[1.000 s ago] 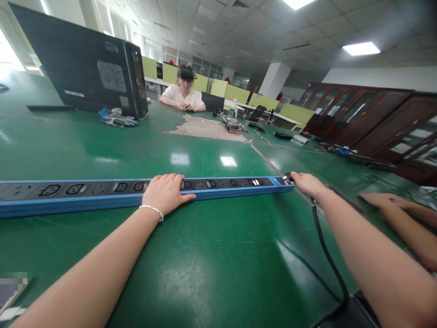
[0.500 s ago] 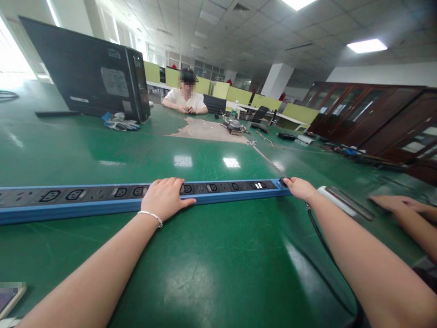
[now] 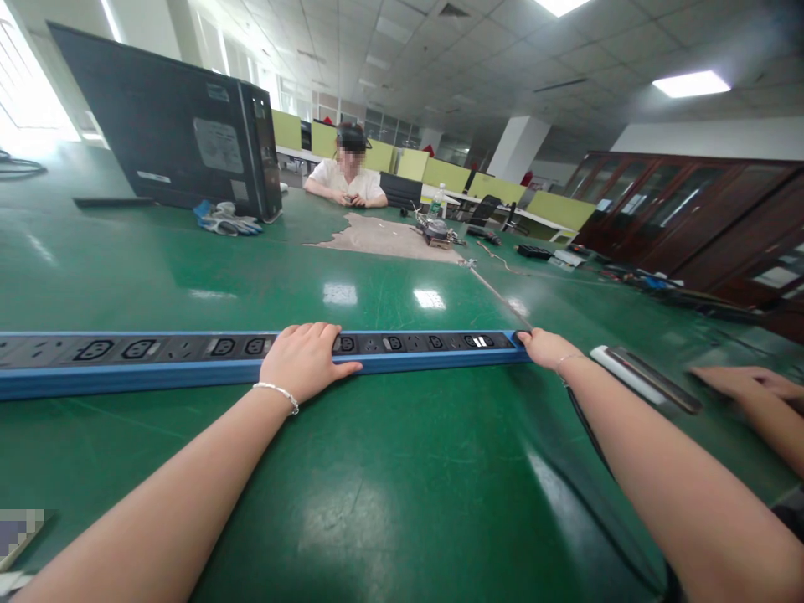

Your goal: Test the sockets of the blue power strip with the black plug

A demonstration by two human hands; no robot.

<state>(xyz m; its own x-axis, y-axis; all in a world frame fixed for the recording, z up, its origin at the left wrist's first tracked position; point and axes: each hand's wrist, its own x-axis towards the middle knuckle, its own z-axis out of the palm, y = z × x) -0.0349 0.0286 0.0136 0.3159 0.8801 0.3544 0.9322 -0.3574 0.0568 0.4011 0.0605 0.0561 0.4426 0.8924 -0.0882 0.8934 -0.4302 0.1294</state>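
Observation:
A long blue power strip (image 3: 402, 363) with a black row of sockets lies across the green table in front of me. My left hand (image 3: 305, 356) grips it near its middle, fingers over the top and far side, thumb along the near edge. At the strip's right end, my right hand (image 3: 545, 347) pinches the black power cord (image 3: 587, 427) where it enters the end. From there the cord runs down beneath my right forearm toward the lower right. My palm and fingers partly hide the cord's entry.
Right of my right hand lie a white and dark long object (image 3: 646, 378) and another person's hands (image 3: 734, 381). A black computer case (image 3: 188, 126) and gloves (image 3: 226, 219) stand at the back left. Across the table (image 3: 377, 461) sits a person (image 3: 348, 176); a bottle (image 3: 438, 199) stands nearby.
The view has shifted slightly. My right hand sits a little closer to the strip's end, and less of the cord's black end shows. My left hand keeps its place on the strip.

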